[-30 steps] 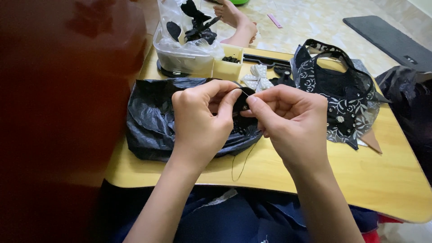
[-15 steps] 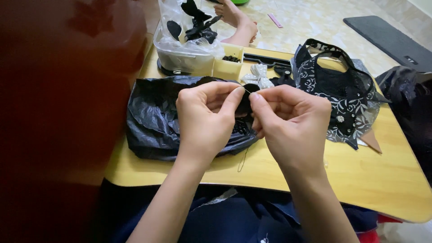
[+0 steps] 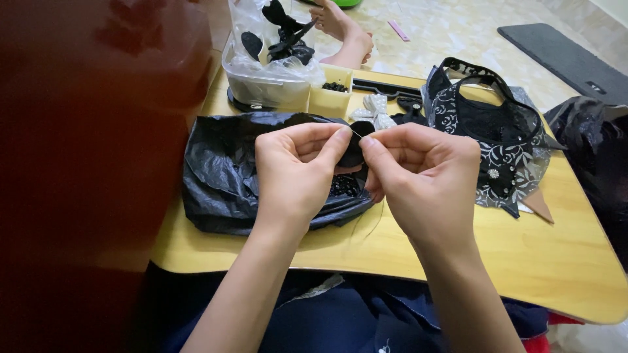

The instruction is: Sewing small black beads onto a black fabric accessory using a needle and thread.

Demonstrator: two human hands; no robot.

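My left hand and my right hand meet over a small wooden table. Between their fingertips sits a small black fabric piece, pinched from both sides. A thin needle or thread shows as a bright line at my left fingertips, and a fine thread hangs down below my hands. Under my hands lies an open black plastic bag with dark beaded bits inside.
A clear plastic tub with black fabric pieces stands at the back, a small yellow box beside it. A white bow, a black-and-white lace bag and a brown card scrap lie right. Another person's foot rests beyond. A dark red blur fills the left.
Both hands have risen slightly and drawn closer together around the black fabric piece. My fingertips now meet over it, and the thread hangs lower.
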